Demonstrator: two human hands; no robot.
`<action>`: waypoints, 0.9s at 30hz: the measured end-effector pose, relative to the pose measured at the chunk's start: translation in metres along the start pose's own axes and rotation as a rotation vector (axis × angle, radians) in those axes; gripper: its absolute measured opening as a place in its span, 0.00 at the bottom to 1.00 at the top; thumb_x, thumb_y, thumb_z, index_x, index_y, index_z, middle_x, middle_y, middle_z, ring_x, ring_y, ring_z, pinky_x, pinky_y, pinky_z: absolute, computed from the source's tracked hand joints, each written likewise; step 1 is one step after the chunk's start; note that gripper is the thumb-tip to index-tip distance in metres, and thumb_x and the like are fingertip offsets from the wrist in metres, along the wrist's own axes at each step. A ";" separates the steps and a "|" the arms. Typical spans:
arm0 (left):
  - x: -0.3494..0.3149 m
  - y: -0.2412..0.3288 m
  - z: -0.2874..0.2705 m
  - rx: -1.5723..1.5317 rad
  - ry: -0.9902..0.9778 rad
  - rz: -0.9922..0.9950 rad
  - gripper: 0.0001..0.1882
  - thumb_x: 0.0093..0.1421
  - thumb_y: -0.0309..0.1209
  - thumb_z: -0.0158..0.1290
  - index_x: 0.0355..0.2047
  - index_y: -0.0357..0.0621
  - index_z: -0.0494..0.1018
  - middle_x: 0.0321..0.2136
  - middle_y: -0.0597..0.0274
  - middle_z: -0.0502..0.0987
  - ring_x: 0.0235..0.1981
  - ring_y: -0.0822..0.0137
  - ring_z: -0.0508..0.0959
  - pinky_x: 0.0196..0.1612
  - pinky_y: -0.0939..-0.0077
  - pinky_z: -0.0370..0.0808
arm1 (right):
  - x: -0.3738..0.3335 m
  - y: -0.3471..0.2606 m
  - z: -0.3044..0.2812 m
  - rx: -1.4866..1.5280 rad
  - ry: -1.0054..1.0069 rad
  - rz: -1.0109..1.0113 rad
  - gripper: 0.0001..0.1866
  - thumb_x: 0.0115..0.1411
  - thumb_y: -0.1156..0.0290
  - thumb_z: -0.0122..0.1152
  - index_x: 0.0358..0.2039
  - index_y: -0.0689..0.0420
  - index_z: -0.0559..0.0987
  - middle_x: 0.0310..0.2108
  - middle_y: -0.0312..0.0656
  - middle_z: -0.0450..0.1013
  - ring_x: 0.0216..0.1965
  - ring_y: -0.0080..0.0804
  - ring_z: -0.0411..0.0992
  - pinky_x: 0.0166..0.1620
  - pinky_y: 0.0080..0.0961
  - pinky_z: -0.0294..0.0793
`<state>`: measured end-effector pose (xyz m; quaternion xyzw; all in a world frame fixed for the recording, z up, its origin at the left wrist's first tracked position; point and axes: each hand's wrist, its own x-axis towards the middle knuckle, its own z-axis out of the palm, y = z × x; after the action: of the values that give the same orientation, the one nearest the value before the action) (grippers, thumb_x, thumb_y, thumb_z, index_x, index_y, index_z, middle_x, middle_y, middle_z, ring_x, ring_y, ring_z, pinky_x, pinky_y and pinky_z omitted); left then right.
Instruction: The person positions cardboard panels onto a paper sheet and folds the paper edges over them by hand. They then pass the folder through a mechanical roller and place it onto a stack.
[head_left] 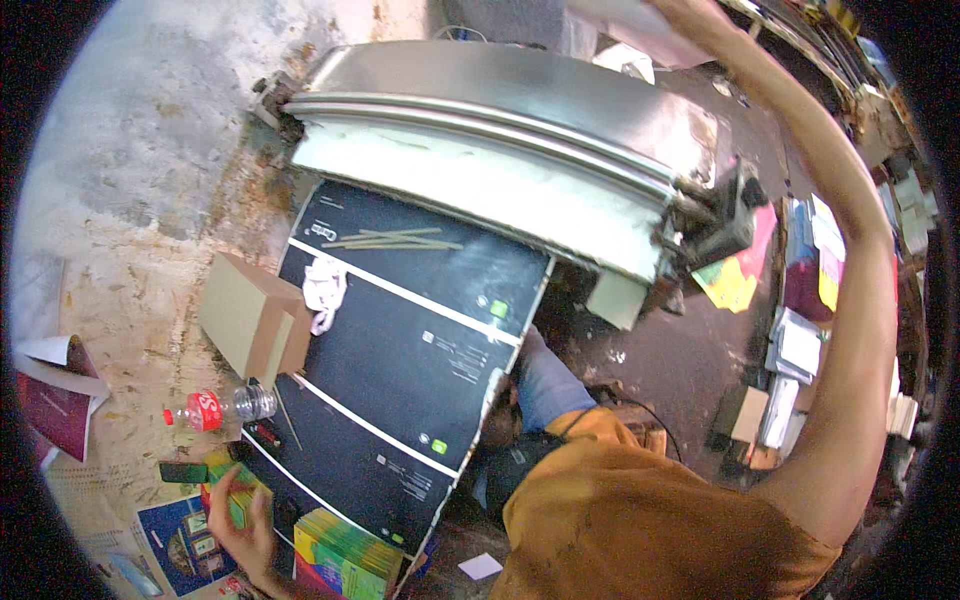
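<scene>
My left hand [245,528] is at the lower left, its fingers apart and curved over a small stack of green and yellow booklets [222,468]. I cannot see a firm grip on them. A thicker stack of green, yellow and red booklets [345,555] stands just to its right, on a black printed board [400,345] with white stripes. My right arm [850,190] reaches up along the right side, and its hand is cut off by the top edge. Near that wrist is a translucent whitish sheet or bag [640,25].
A metal machine with a long roller bar [480,135] spans the far end. On the board lie thin sticks [390,240] and white cloth [324,292]. Left are a cardboard box [250,318], a plastic bottle [220,408] and a dark phone-like slab [183,471]. Paper piles [795,345] stand right.
</scene>
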<state>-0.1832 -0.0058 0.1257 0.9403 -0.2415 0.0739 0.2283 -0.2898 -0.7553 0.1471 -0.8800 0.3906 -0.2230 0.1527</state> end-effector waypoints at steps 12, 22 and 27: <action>0.123 0.030 0.094 -0.268 -0.335 0.180 0.18 0.52 0.26 0.67 0.43 0.38 0.80 0.27 0.60 0.80 0.32 0.65 0.79 0.41 0.69 0.73 | 0.107 -0.054 0.214 -0.243 -0.332 -0.759 0.32 0.67 0.38 0.53 0.49 0.58 0.74 0.40 0.52 0.77 0.39 0.50 0.76 0.42 0.45 0.76; 0.268 0.163 0.340 -1.130 -0.332 -0.253 0.19 0.67 0.40 0.58 0.49 0.38 0.78 0.38 0.62 0.82 0.36 0.74 0.78 0.38 0.79 0.75 | 0.057 -0.057 0.249 -0.243 -0.413 -0.882 0.41 0.71 0.35 0.30 0.75 0.46 0.49 0.75 0.54 0.44 0.75 0.55 0.44 0.74 0.54 0.41; 0.270 0.212 0.390 -1.193 -0.370 -0.242 0.20 0.66 0.41 0.59 0.48 0.37 0.78 0.37 0.64 0.81 0.34 0.74 0.77 0.36 0.79 0.73 | 0.049 -0.055 0.236 -0.294 -0.419 -0.902 0.37 0.72 0.39 0.29 0.75 0.45 0.50 0.75 0.53 0.45 0.75 0.54 0.44 0.74 0.54 0.40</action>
<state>-0.0404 -0.4659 -0.0686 0.6694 -0.1685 -0.2636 0.6739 -0.1057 -0.7346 -0.0166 -0.9988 -0.0392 -0.0282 -0.0087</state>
